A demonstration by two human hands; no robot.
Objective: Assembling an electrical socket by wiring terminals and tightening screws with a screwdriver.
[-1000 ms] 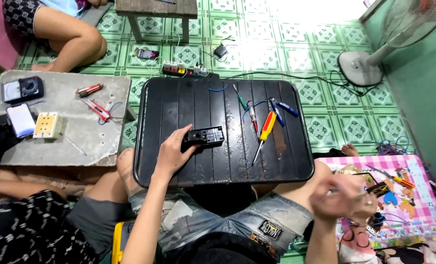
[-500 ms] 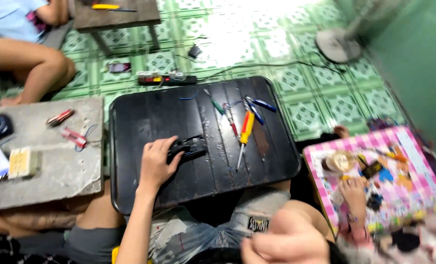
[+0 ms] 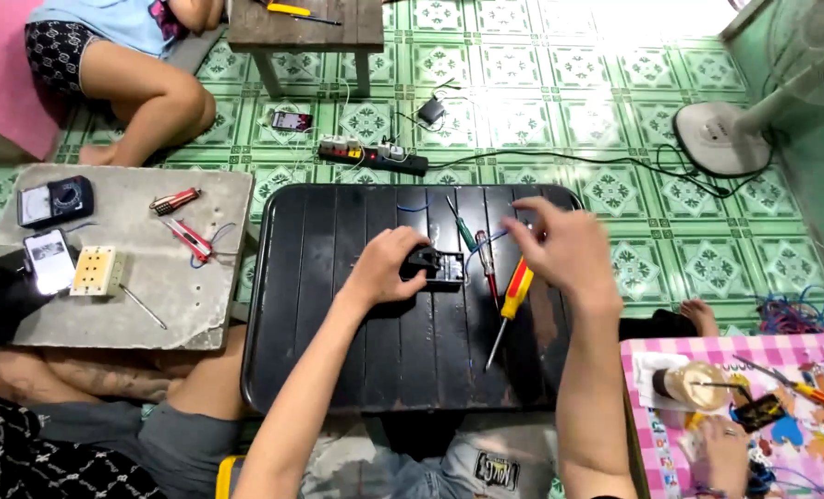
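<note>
The left hand (image 3: pixel 386 268) is grasping the small black box (image 3: pixel 438 266) mid-tabletop (image 3: pixel 338 360) while the released right hand (image 3: pixel 560 245) is hovering over the screwdrivers (image 3: pixel 509 300), which it could knock rolling toward the near edge.

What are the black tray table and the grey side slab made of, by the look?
Black tray table: likely moulded plastic or painted wood, semi-gloss; parallel plank grooves, rounded raised rim, soft reflections. Grey slab: looks like concrete or stone, matt, mottled, with rough edges. The left hand rests on the black one.
</note>
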